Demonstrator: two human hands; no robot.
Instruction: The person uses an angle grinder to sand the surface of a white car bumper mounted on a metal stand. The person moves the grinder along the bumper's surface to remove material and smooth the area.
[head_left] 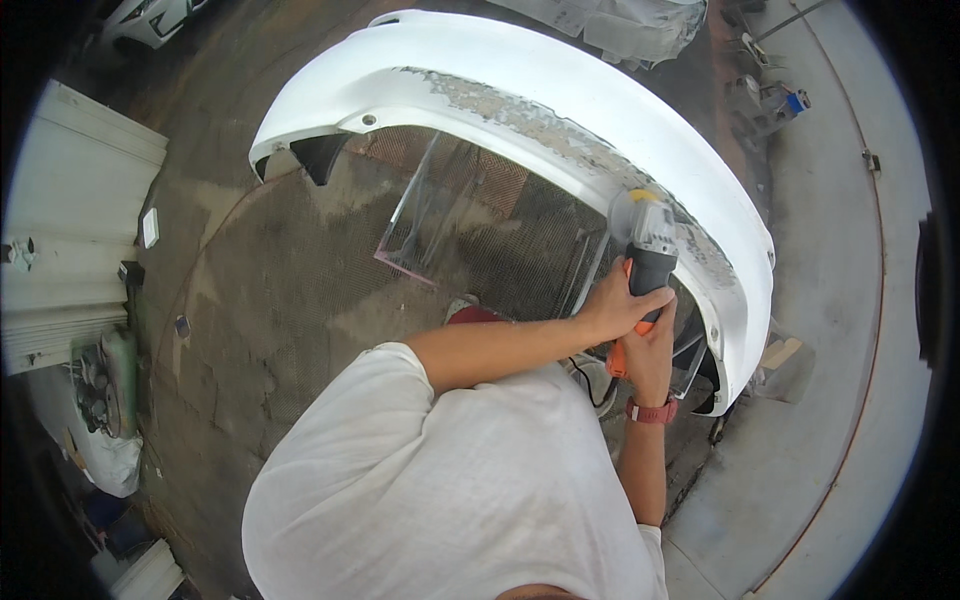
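Observation:
Both my hands hold an angle grinder [653, 245] with a grey metal head and a black and orange body. My left hand [608, 303] wraps round its front part, just behind the head. Closed on the rear of the body is my right hand [650, 345], with a red watch on that wrist. The grinder's disc [624, 212] is at the inner edge of a large white car bumper [700, 160]; whether it touches cannot be told. Along the bumper runs a rough, grey-brown scraped strip [530, 120] where the white paint is gone.
A metal stand [395, 225] with plastic film is under the bumper. A black cord [583, 375] hangs by the grinder. To the right is a pale wall [830, 300]; at the left stand a white panel [80, 200] and a green tank [120, 380]. A white car [150, 20] is parked far left.

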